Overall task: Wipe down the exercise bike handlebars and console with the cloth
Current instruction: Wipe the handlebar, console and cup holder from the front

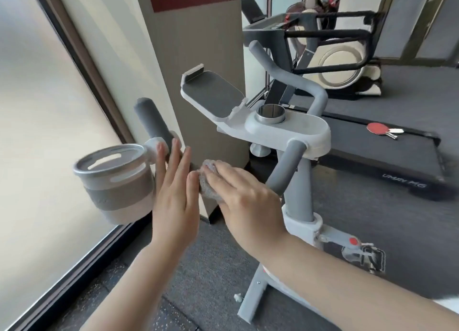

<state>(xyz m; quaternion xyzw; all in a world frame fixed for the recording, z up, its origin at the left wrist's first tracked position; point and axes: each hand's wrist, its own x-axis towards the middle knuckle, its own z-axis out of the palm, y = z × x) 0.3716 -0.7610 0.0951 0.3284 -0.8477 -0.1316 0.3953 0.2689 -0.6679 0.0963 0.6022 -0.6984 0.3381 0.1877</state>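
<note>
Grey nubbly cloth (207, 181) bunched against the left foam-sleeved handlebar (154, 122), right hand (243, 194) curled over it grasping, left hand (173, 194) flat beside with fingers straight, round plastic cup holder (116, 179) at left, smooth white console (285, 129) beyond

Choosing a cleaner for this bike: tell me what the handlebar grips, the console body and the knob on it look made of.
Handlebar grips: matte dark grey, no shine, likely foam or rubber sleeve.
Console body: smooth light grey moulded shell with soft sheen, probably plastic.
Knob: bright mirror-like ring, looks like polished metal or chrome-plated plastic.
</note>
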